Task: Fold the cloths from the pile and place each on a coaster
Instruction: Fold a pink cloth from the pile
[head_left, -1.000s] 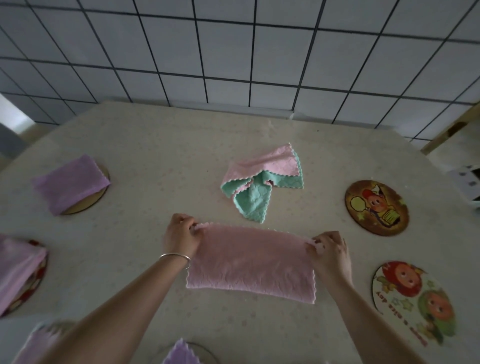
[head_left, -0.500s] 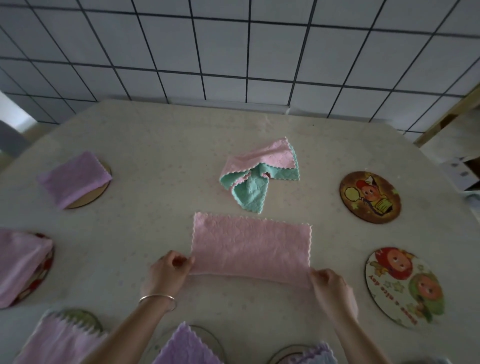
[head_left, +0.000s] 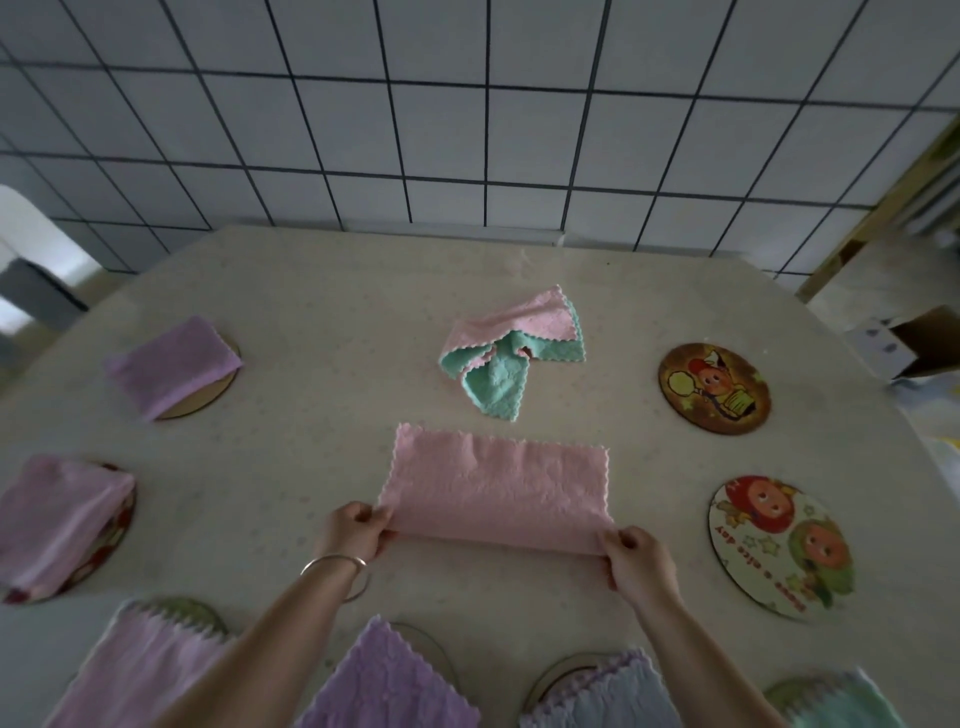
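Note:
A pink cloth (head_left: 498, 483), folded in half, lies flat on the table centre. My left hand (head_left: 356, 530) pinches its near left corner and my right hand (head_left: 641, 564) pinches its near right corner, along the folded edge. Behind it sits the pile (head_left: 511, 348), a pink cloth over a green one. Two coasters stand bare on the right: a brown cartoon coaster (head_left: 714, 387) and a white cartoon coaster (head_left: 782, 548).
Folded purple and pink cloths rest on coasters at the left (head_left: 171, 361), (head_left: 60, 522) and along the near edge (head_left: 145, 670), (head_left: 387, 680), (head_left: 602, 691), (head_left: 841, 701). A tiled wall (head_left: 467, 104) backs the table. An open cardboard box (head_left: 919, 343) stands off the right edge.
The pink cloth, held up by its top corners a second ago, has been laid flat on the table. My hands came back toward me and now hold its near edge.

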